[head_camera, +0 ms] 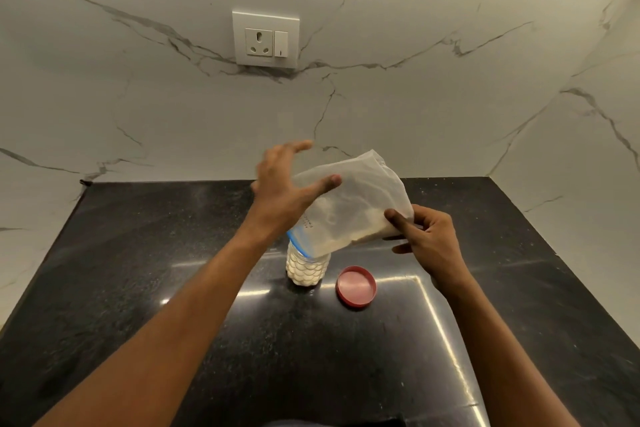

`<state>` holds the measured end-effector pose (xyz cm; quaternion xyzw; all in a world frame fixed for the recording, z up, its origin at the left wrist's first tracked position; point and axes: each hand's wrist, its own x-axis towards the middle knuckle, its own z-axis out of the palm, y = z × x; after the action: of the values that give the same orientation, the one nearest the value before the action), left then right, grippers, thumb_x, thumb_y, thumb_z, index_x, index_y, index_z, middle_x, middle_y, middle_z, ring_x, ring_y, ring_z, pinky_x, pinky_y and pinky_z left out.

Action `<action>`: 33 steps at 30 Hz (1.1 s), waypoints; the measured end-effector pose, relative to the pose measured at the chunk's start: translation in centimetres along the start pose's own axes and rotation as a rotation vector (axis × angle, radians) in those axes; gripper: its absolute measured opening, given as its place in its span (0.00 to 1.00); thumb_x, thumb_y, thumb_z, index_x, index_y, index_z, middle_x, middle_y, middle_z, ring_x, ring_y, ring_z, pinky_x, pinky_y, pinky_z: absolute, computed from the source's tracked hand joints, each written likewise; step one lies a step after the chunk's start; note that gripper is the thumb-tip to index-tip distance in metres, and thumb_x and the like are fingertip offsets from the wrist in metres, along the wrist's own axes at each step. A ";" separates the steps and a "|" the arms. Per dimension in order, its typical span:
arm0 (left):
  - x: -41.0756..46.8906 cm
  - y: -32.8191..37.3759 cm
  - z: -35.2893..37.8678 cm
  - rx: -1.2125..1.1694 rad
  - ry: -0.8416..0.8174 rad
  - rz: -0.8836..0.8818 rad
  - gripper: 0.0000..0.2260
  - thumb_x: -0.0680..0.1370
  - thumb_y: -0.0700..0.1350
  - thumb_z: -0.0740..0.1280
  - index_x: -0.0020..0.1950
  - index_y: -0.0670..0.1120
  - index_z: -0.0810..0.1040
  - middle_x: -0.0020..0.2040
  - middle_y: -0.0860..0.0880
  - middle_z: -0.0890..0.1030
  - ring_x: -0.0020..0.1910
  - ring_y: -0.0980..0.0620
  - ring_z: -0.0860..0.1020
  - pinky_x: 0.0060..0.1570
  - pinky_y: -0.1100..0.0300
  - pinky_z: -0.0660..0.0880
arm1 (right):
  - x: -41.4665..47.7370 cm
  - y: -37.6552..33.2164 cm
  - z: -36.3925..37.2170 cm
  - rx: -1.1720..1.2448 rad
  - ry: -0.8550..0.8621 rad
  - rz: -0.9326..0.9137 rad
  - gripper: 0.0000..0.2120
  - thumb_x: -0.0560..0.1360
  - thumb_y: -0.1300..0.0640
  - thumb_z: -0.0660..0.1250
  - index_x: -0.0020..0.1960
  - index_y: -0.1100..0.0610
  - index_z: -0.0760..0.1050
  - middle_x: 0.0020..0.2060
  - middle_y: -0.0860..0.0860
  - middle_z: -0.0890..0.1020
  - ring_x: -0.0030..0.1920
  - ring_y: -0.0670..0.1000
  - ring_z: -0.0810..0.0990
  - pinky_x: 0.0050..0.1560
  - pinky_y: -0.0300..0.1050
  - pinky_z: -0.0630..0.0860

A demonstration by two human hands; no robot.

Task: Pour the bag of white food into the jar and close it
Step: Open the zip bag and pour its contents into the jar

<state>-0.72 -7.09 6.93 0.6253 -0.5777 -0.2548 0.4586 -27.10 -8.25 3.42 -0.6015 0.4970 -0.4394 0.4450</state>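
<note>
The pouring is judged to be well under way but not finished. A clear plastic zip bag with a blue seal strip [349, 198] is held tilted, its blue-edged mouth set at the opening of a clear, scale-patterned plastic jar [306, 269], which stands directly below the left wrist. The jar is seen filled with white food [304, 274] nearly to the top, while a smaller amount is visible in the bag, just beside the right thumb.

A bottom corner of the bag is pinched by the right hand [429, 236], thumb on the front and fingers curled beneath. The left hand [287, 180] is spread with fingers straight, the thumb laid across the bag's upper face; whether it presses cannot be told.

Closing is not yet begun: a round pinkish-red plastic lid [356, 286] lies on the black polished stone counter [138, 288], below the right fingers and just beside the jar.

Counted: one bag, one jar, one lid, two hands.
</note>
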 end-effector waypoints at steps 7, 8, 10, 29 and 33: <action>-5.1 -6.9 0.6 -0.309 -0.154 -0.413 0.16 0.78 0.46 0.76 0.65 0.49 0.79 0.55 0.53 0.86 0.56 0.54 0.85 0.59 0.54 0.82 | -0.1 0.4 0.7 -0.003 0.048 -0.016 0.11 0.75 0.46 0.70 0.52 0.52 0.82 0.47 0.54 0.86 0.47 0.55 0.87 0.41 0.49 0.87; -5.1 -7.2 1.0 -0.307 -0.168 -0.396 0.12 0.79 0.43 0.75 0.63 0.48 0.81 0.53 0.52 0.88 0.53 0.55 0.86 0.58 0.54 0.82 | -0.1 0.3 0.9 -0.010 0.043 -0.026 0.11 0.76 0.46 0.70 0.52 0.52 0.82 0.47 0.54 0.86 0.47 0.54 0.87 0.41 0.49 0.87; -4.8 -7.5 1.6 -0.292 -0.148 -0.357 0.10 0.79 0.40 0.74 0.61 0.46 0.84 0.53 0.51 0.89 0.52 0.55 0.87 0.58 0.54 0.83 | -0.2 0.2 0.9 -0.019 0.059 -0.047 0.10 0.76 0.46 0.69 0.51 0.51 0.82 0.46 0.53 0.86 0.46 0.53 0.86 0.40 0.48 0.87; -4.4 -9.3 2.4 -0.363 -0.093 -0.306 0.15 0.77 0.37 0.75 0.63 0.47 0.82 0.53 0.51 0.89 0.53 0.54 0.87 0.55 0.56 0.84 | 0.1 -0.3 0.9 -0.124 0.079 -0.101 0.12 0.75 0.43 0.69 0.51 0.51 0.82 0.48 0.57 0.85 0.46 0.59 0.85 0.40 0.47 0.86; -4.4 -9.6 2.4 -0.357 -0.094 -0.303 0.15 0.77 0.37 0.76 0.63 0.47 0.82 0.54 0.50 0.88 0.53 0.53 0.87 0.56 0.54 0.84 | 0.3 -0.5 0.9 -0.135 0.054 -0.099 0.10 0.75 0.43 0.69 0.49 0.48 0.81 0.47 0.55 0.85 0.46 0.56 0.85 0.41 0.44 0.86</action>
<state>1.02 -4.38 -3.39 0.6013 -0.4438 -0.4475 0.4911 -26.12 -8.36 3.71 -0.6419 0.5070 -0.4426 0.3675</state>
